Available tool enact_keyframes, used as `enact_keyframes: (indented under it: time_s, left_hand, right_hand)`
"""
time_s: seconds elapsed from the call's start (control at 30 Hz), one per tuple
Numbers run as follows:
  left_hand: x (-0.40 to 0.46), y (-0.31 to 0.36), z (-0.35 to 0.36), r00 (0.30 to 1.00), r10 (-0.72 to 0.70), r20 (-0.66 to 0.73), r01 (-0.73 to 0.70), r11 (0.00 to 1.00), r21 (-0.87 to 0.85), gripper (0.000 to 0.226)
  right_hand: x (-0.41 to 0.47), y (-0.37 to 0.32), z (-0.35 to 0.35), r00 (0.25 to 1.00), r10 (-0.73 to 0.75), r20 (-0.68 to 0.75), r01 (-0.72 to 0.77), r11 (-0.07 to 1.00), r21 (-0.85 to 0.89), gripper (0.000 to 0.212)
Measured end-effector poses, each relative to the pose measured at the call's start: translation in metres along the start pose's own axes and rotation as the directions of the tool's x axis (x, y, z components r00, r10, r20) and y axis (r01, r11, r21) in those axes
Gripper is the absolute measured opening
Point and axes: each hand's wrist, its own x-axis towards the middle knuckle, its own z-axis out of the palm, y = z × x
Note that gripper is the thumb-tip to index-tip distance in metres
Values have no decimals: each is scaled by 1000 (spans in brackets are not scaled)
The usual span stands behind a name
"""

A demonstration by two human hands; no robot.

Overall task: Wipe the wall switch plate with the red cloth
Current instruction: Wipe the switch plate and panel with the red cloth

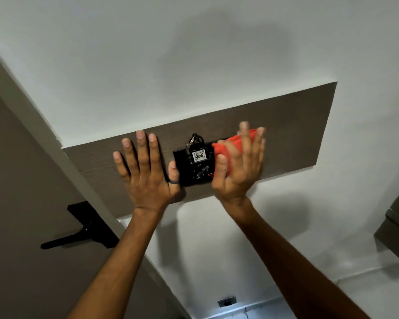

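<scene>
A black switch plate (194,169) is set in a dark wood-look panel (286,125) on the white wall. A key tag with a white label (199,155) hangs in it from a metal ring. My right hand (238,166) presses a folded red cloth (232,149) against the plate's right part, hiding that side. My left hand (145,166) lies flat on the panel just left of the plate, fingers spread, thumb with a ring touching the plate's left edge.
A brown door with a black lever handle (78,231) and its pale frame (55,134) stand at the left. Low on the wall sits a small socket (227,302). A grey cabinet edge (396,222) juts in at the right.
</scene>
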Motion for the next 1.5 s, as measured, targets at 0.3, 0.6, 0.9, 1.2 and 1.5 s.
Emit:
enact_keyframes:
  time_s: [0.3, 0.6, 0.9, 1.2, 1.5]
  left_hand:
    - [-4, -4, 6, 1000, 22, -6, -22, 1000, 6, 70]
    - [-1, -2, 2, 1000, 10, -5, -10, 1000, 1, 68]
    - [-9, -5, 8, 1000, 22, -9, -22, 1000, 11, 70]
    - [-5, -4, 3, 1000, 16, 0, -16, 1000, -7, 70]
    - [1, -2, -2, 1000, -5, -2, 5, 999, -52, 65]
  right_hand:
    - [3, 18, 6, 962, -251, 104, 260, 961, -91, 43]
    - [-14, 33, -7, 958, -269, 101, 278, 956, -89, 46]
    - [13, 24, 8, 957, -286, -36, 285, 958, -40, 43]
    - [7, 44, -3, 900, -430, 75, 436, 896, -81, 45]
    - [24, 29, -40, 997, -49, -66, 51, 998, 23, 32]
